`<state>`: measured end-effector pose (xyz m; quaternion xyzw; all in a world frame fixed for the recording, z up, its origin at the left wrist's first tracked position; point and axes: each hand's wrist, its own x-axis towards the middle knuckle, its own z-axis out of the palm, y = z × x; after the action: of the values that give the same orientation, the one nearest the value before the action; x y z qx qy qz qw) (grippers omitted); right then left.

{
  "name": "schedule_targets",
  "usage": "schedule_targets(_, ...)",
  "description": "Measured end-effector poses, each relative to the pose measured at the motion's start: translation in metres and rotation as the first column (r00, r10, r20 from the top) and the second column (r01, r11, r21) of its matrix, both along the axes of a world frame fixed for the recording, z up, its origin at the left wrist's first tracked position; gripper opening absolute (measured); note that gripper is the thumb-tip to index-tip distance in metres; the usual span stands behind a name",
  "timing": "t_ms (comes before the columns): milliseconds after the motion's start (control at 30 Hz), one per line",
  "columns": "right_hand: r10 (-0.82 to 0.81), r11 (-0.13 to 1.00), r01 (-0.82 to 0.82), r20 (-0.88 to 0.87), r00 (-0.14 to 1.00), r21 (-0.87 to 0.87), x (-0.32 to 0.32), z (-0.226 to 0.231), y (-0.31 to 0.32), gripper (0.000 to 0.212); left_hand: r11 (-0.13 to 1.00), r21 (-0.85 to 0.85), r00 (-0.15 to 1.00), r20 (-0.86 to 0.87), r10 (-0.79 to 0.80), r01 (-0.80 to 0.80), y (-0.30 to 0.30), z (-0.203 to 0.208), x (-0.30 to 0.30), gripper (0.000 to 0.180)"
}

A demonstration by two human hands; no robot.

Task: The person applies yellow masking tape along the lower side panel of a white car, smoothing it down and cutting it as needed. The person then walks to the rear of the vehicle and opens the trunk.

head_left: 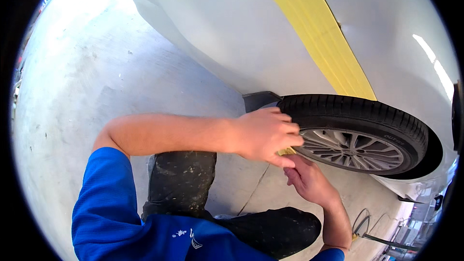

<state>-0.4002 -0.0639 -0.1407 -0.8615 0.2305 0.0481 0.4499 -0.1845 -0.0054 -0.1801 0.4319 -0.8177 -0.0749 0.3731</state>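
Note:
My left hand (265,134) reaches across to the wheel's near side, with its fingers curled and slightly blurred. Just below it, my right hand (310,180) is closed, its fingertips meeting the left thumb. Between the two hands shows a bit of yellow tape (286,151), mostly hidden by the fingers; whether it is a roll or a loose piece I cannot tell. Right behind the hands is a car wheel with a black tire (333,108) and a grey multi-spoke rim (355,152). Wide yellow masking tape (321,31) runs in overlapping strips down the body panel to the wheel arch.
The silver-white car body (227,24) fills the upper right. A dark mud flap (261,100) hangs beside the tire. Pale concrete floor (92,82) stretches to the left. My bent knees in stained dark trousers (181,179) are below the hands. A thin hose or cable (362,222) lies at the lower right.

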Motion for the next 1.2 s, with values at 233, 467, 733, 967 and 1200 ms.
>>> schedule_targets(233, -0.104, 0.995, 0.103, -0.105, 0.989, -0.01, 0.003, 0.02, 0.0, 0.044, 0.795, 0.589, 0.953, -0.298, 0.049, 0.144, 0.005, 0.02, 0.044, 0.02)
schedule_targets(467, -0.082, 0.995, 0.09, 0.193, 0.978, -0.033, 0.011, 0.019, -0.003, 0.055, 0.879, 0.417, 0.859, -0.338, 0.385, -0.23, 0.032, 0.061, 0.086, 0.011)
schedule_targets(733, -0.263, 0.946, 0.301, 0.255, 0.93, -0.121, -0.021, 0.004, -0.024, 0.069, 0.702, -0.293, 0.757, -0.155, 0.635, -0.649, 0.024, 0.12, 0.192, 0.015)
schedule_targets(967, -0.272, 0.927, 0.345, 0.366, 0.89, -0.15, -0.007, 0.002, -0.017, 0.066, 0.721, -0.252, 0.757, -0.081, 0.649, -0.645, 0.015, 0.12, 0.2, 0.016)
schedule_targets(1200, -0.343, 0.895, 0.441, 0.524, 0.779, -0.069, 0.011, 0.007, -0.019, 0.061, 0.728, -0.236, 0.758, -0.065, 0.649, -0.643, 0.012, 0.125, 0.204, 0.016)
